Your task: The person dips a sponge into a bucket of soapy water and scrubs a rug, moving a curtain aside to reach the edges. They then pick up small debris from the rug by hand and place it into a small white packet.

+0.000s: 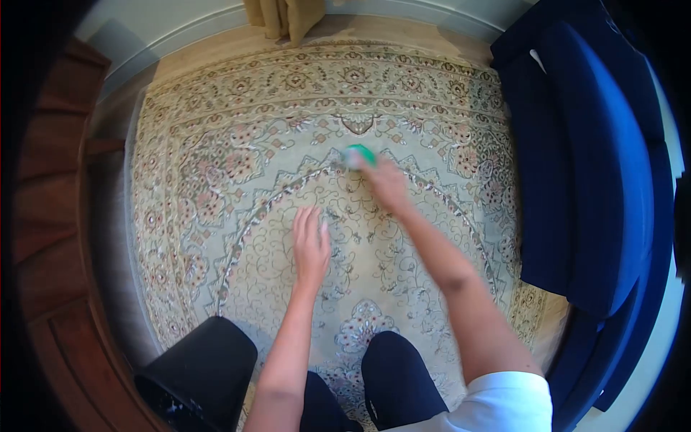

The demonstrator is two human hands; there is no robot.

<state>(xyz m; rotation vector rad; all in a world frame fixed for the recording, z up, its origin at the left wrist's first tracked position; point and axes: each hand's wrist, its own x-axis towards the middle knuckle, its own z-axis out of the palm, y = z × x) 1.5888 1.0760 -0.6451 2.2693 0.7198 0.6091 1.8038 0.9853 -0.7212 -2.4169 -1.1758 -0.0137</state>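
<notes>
My right hand (389,186) is stretched forward over the patterned rug (281,237), its fingers wrapped round a small green and white hand-held tool (360,155). Motion smears both the hand and the tool, so the tool's exact kind and its working face cannot be made out. Closer to my body, my left hand (311,241) rests palm down on the rug with its fingers stretched out, holding nothing. The rug is beige with floral borders and a curved medallion outline, which the tool is over.
A black bin (209,367) with small pale bits in it stands by my knee (396,367). Dark wooden furniture (54,252) lines the left side, and a navy blue sofa (604,173) the right. A tan curtain (288,18) hangs at the far wall.
</notes>
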